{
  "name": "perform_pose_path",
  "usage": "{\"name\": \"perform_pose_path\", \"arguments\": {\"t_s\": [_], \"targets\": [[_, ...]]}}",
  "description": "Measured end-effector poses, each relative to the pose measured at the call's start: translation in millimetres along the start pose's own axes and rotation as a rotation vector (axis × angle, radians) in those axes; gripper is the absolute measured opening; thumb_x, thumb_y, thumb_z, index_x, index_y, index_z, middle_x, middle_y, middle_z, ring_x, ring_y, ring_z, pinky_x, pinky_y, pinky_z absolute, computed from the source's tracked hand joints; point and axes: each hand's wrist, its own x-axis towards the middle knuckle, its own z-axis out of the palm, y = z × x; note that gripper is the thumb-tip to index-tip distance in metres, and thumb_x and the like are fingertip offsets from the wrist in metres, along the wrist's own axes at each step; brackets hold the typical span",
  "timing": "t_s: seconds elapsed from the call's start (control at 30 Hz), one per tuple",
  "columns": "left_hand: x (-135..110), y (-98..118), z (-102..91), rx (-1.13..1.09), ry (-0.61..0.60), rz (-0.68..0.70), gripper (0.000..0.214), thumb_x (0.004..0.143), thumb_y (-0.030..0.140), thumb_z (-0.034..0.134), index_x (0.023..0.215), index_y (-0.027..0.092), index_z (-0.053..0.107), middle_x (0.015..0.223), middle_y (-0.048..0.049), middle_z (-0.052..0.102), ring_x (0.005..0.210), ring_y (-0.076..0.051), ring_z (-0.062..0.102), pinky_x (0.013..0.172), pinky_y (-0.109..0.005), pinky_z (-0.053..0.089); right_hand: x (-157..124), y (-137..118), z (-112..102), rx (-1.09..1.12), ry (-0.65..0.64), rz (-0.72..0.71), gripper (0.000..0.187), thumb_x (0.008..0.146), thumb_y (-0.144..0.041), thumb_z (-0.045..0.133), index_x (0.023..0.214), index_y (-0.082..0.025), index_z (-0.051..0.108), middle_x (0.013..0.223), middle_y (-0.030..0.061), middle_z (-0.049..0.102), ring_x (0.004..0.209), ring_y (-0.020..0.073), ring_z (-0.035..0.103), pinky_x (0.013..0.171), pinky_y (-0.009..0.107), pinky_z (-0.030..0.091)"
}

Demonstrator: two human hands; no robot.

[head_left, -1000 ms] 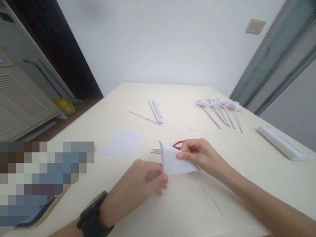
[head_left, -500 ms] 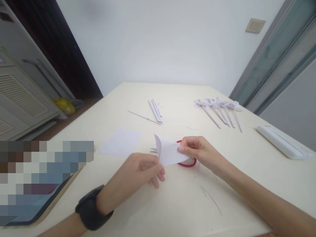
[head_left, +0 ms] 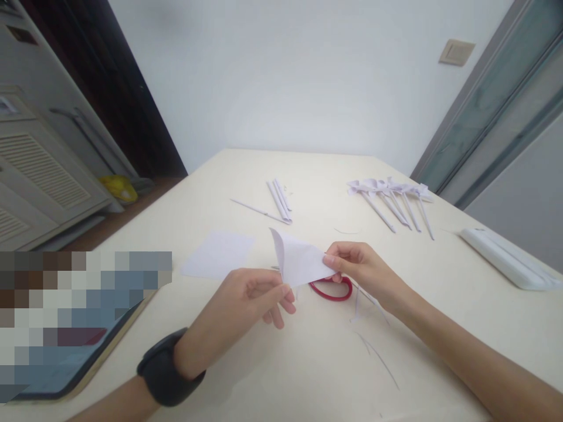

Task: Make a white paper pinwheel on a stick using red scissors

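A small white sheet of paper is held between my hands above the table, its left edge curling up. My left hand, with a black band on the wrist, pinches its lower left corner between thumb and fingers. My right hand grips the right end, thumb on top. Beneath the paper lie scissors with a red handle, their blades mostly hidden. Another flat white paper sheet rests on the table beyond my left hand.
Several rolled paper sticks lie toward the back, by a thin rod. Paper pinwheels on sticks sit at the back right. A white package is near the right edge, a tablet at left. Thin wires lie in front.
The paper has risen and tilted slightly in my hands, so more of the red scissor handle shows below it. The view has shifted a little.
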Motion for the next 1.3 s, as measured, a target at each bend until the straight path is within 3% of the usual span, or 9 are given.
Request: {"name": "perform_pose_path", "arguments": {"t_s": [0.47,0.8,0.93,1.03,1.13,1.23,1.3], "targets": [[2,-3,-6.2,0.006,0.021,0.018,0.027,0.085,0.032,0.05,0.07,0.016,0.066,0.057,0.0003,0.066,0.053,-0.012,0.061,0.052,-0.021,0.046,2,0,-3,-0.002,0.021,-0.004,0.018,0.083,-0.027,0.055,0.072,-0.014,0.058,0.063,0.0013,0.06,0.055,0.0087,0.051,0.055,0.021,0.041],[2,-3,-4.4,-0.003,0.009,-0.004,0.027,0.084,0.033,0.049,0.072,0.015,0.065,0.07,-0.0026,0.07,0.053,-0.012,0.061,0.051,-0.021,0.046,2,-1,-7,-0.003,-0.005,-0.005,0.013,0.082,-0.024,0.057,0.073,-0.014,0.059,0.067,0.0004,0.058,0.066,0.0116,0.057,0.066,0.025,0.044],[2,-2,-1.8,0.02,-0.009,-0.012,0.025,0.084,0.03,0.048,0.072,0.015,0.065,0.072,-0.0028,0.07,0.053,-0.012,0.062,0.051,-0.02,0.046,2,-6,-8,-0.042,-0.063,-0.033,0.015,0.08,-0.027,0.06,0.091,-0.017,0.062,0.092,0.0047,0.063,0.088,0.0175,0.059,0.079,0.03,0.044],[0,-2,3.9,0.082,-0.055,-0.012,0.026,0.084,0.027,0.047,0.068,0.016,0.064,0.069,-0.0015,0.07,0.051,-0.012,0.062,0.05,-0.02,0.046,-1,-8,-4,-0.031,-0.158,-0.047,0.02,0.079,-0.03,0.062,0.095,-0.02,0.06,0.101,0.0046,0.061,0.092,0.0183,0.058,0.077,0.029,0.045],[-3,-2,10.7,0.147,-0.108,0.018,0.026,0.082,0.025,0.048,0.064,0.015,0.064,0.065,-0.0008,0.069,0.049,-0.012,0.062,0.051,-0.02,0.047,-3,-6,2,0.003,-0.17,-0.006,0.018,0.077,-0.034,0.063,0.086,-0.019,0.061,0.092,0.0035,0.062,0.079,0.0152,0.058,0.064,0.024,0.043],[-4,-4,14.7,0.162,-0.148,0.029,0.025,0.081,0.024,0.047,0.067,0.014,0.065,0.064,-0.0022,0.069,0.05,-0.013,0.063,0.05,-0.021,0.047,-4,-4,1,0.049,-0.049,0.007,0.019,0.078,-0.034,0.062,0.072,-0.017,0.059,0.071,-0.0006,0.059,0.06,0.0093,0.051,0.052,0.02,0.037],[-3,-5,15.7,0.146,-0.155,0.02,0.024,0.081,0.02,0.046,0.068,0.014,0.064,0.062,-0.0028,0.069,0.049,-0.013,0.063,0.049,-0.021,0.047,-4,-6,-1,0.088,0.026,-0.034,0.022,0.08,-0.032,0.061,0.066,-0.016,0.056,0.063,-0.0024,0.055,0.058,0.0082,0.05,0.054,0.02,0.038]]}}
